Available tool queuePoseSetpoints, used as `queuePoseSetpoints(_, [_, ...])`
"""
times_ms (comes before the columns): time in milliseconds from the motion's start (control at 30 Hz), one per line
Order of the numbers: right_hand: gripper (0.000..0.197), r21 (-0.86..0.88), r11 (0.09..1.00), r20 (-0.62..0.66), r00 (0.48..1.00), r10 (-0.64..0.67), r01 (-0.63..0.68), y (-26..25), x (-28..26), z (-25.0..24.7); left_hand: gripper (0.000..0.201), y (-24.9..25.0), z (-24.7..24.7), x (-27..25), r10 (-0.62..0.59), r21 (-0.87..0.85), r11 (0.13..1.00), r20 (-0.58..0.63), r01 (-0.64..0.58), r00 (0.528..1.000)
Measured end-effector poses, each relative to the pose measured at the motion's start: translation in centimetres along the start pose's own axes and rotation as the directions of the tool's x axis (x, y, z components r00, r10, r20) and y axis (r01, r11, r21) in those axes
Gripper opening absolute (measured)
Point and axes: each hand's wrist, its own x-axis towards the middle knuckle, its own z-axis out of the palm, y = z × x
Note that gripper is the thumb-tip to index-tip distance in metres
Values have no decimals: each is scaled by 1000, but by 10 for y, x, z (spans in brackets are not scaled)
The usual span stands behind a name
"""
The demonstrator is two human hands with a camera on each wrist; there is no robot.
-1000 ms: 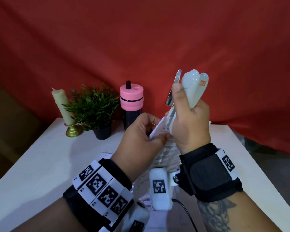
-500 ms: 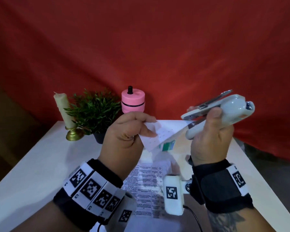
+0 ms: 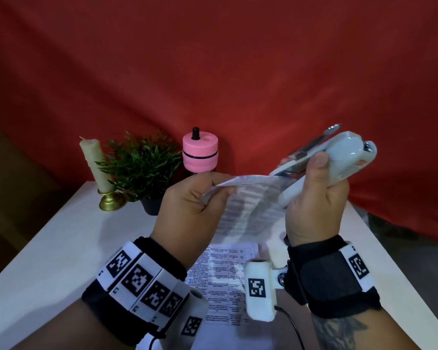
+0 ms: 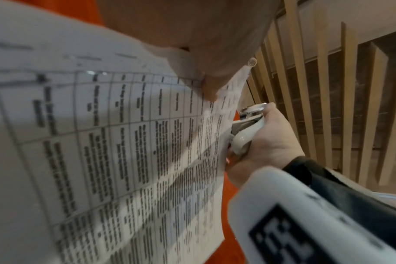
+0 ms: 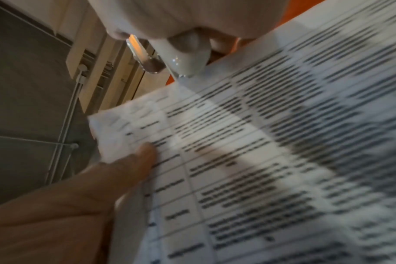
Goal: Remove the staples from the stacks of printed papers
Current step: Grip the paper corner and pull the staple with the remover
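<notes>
My left hand (image 3: pixel 195 198) pinches the top corner of a printed sheet (image 3: pixel 248 205) and holds it up above the table. The sheet carries a table of text (image 4: pixel 124 142) and hangs down towards me. My right hand (image 3: pixel 314 198) grips a white stapler (image 3: pixel 339 155) with a metal top arm, raised at the sheet's upper right edge. The stapler's nose (image 5: pixel 185 64) sits right at the paper's edge in the right wrist view. Another printed paper (image 3: pixel 225 281) lies flat on the white table (image 3: pixel 61 248) under my wrists. No staple is visible.
At the table's back left stand a cream candle (image 3: pixel 94 162) in a brass holder, a small green plant (image 3: pixel 142 170) in a dark pot, and a black bottle with a pink lid (image 3: pixel 200 155). A red cloth (image 3: pixel 213 72) hangs behind.
Both hands dropped and drew apart. The stapler swung from upright to pointing right. My left hand lifted the sheet's corner, so more of the page hangs spread between the hands.
</notes>
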Motion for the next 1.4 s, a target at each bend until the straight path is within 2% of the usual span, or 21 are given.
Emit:
queuePoseSetpoints(100, [38, -2, 996, 23, 996, 86, -86, -2, 4, 3, 6, 4, 5, 0, -81, 7, 997, 0, 81, 997])
queuePoseSetpoints(200, [27, -53, 989, 44, 990, 138, -135, -4, 9, 8, 13, 4, 8, -1, -133, -10, 991, -5, 133, 991])
queuePoseSetpoints(333, [26, -95, 987, 46, 990, 134, -129, -6, 12, 14, 23, 7, 13, -4, -179, -74, 981, 14, 180, 984])
queuePoseSetpoints(633, [30, -156, 986, 34, 997, 66, -60, -10, 8, 18, 13, 9, 15, -6, -205, -158, 965, 32, 207, 978])
queuePoseSetpoints(800, [30, -173, 985, 61, 998, 22, -11, -12, 12, 17, 19, 13, 17, -8, -221, -190, 955, 54, 227, 974])
queuePoseSetpoints(900, [33, -183, 983, 85, 996, 11, 5, -12, 14, 16, 20, 16, 20, -8, -191, -194, 958, 118, 211, 974])
queuePoseSetpoints(1000, [35, -165, 986, 97, 994, 55, -38, -7, 14, 18, 16, 19, 21, -3, -146, -76, 983, 224, 167, 964])
queuePoseSetpoints(1067, [42, -122, 988, 125, 986, 108, -93, -3, 12, 17, 11, 15, 18, 2, -94, 7, 995, 245, 95, 965])
queuePoseSetpoints(1133, [50, -60, 987, 131, 979, 154, -148, 1, 10, 11, 24, 8, 14, 4, -33, 6, 999, 200, 33, 979])
queuePoseSetpoints(1200, [50, -13, 987, 80, 984, 162, -161, 1, 10, 4, 32, 3, 9, 4, 62, -38, 998, 113, -58, 992])
queuePoseSetpoints(1300, [46, 41, 995, -25, 995, 92, -91, -4, 12, -2, 27, -3, 4, 1, 269, 58, 960, 66, -273, 961])
queuePoseSetpoints(1400, [43, 46, 999, -60, 998, 12, -9, -9, 11, -3, 38, -8, 1, 1, 357, 76, 929, 68, -362, 932])
